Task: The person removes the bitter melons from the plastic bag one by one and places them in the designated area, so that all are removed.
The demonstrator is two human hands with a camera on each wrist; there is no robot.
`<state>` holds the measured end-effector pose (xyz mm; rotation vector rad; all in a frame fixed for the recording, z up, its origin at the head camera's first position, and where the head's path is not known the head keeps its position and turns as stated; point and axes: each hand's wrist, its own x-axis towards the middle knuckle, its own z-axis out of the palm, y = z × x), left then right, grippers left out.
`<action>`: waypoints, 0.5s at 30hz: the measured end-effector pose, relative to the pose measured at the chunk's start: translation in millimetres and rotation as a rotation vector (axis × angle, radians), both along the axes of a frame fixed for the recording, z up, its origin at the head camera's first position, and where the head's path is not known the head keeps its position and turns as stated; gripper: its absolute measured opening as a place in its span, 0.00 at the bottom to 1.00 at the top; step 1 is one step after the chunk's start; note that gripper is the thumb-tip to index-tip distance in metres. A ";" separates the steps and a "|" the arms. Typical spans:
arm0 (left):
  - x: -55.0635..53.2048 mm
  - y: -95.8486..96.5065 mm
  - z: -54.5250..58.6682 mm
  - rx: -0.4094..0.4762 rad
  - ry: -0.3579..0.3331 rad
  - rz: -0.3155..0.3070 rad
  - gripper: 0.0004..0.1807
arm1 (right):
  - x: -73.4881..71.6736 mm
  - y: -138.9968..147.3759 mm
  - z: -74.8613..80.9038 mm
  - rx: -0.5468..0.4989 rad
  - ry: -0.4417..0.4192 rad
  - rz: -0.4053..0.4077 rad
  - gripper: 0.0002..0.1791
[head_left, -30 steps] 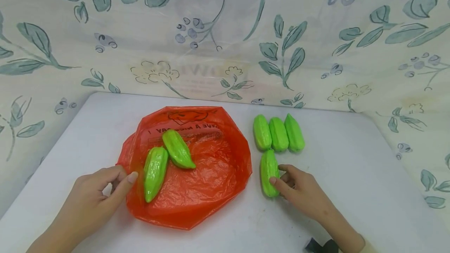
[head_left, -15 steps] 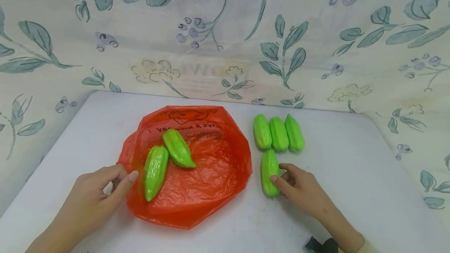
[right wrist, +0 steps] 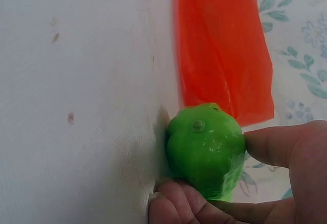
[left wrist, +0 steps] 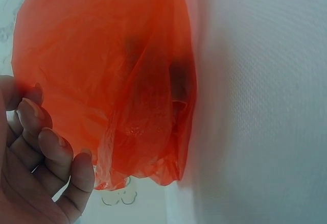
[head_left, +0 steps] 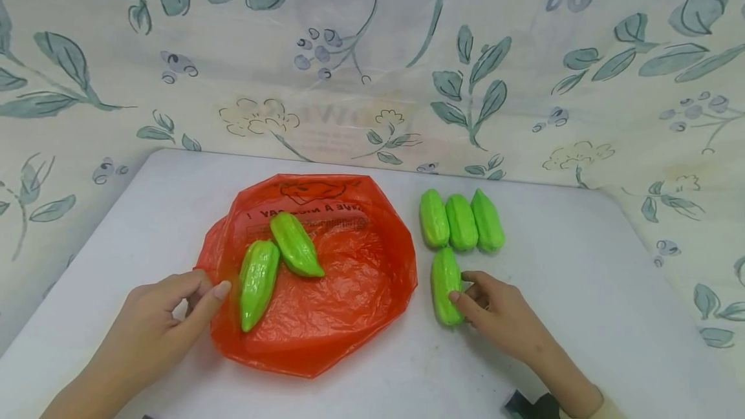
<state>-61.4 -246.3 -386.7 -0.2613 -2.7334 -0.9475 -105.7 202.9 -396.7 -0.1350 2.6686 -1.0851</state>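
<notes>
A red plastic bag (head_left: 343,290) lies spread open on the table, its rim rolled into a low wall. My left hand (head_left: 157,315) pinches the bag's left rim between thumb and index finger. Inside the bag are two glossy green ridged gourds, one upright-lying gourd (head_left: 259,286) near the left rim and a slanted gourd (head_left: 297,244) beside it. Right of the bag, my right hand (head_left: 503,315) grips another green gourd (head_left: 445,277), thumb on one side and fingers on the other. That gourd rests on the table, and its rounded end with a small stem nub shows in the right wrist view.
Three more green gourds (head_left: 462,222) lie side by side just beyond the held one. All stand on a white table (head_left: 582,264). A floral cloth (head_left: 372,83) hangs behind the table's far edge. A dark object (head_left: 529,406) sits by the right wrist.
</notes>
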 end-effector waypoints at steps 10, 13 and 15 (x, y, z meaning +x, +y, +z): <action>0.9 -0.1 -0.2 0.012 -0.008 -0.010 0.17 | 2.0 -1.0 0.8 -0.023 -0.030 0.013 0.30; 0.5 0.2 0.3 0.007 -0.009 -0.007 0.17 | 0.9 -1.8 1.2 -0.016 -0.028 0.010 0.30; 0.6 0.5 0.4 0.007 -0.005 -0.007 0.17 | 0.4 -2.2 1.3 -0.012 -0.030 0.008 0.30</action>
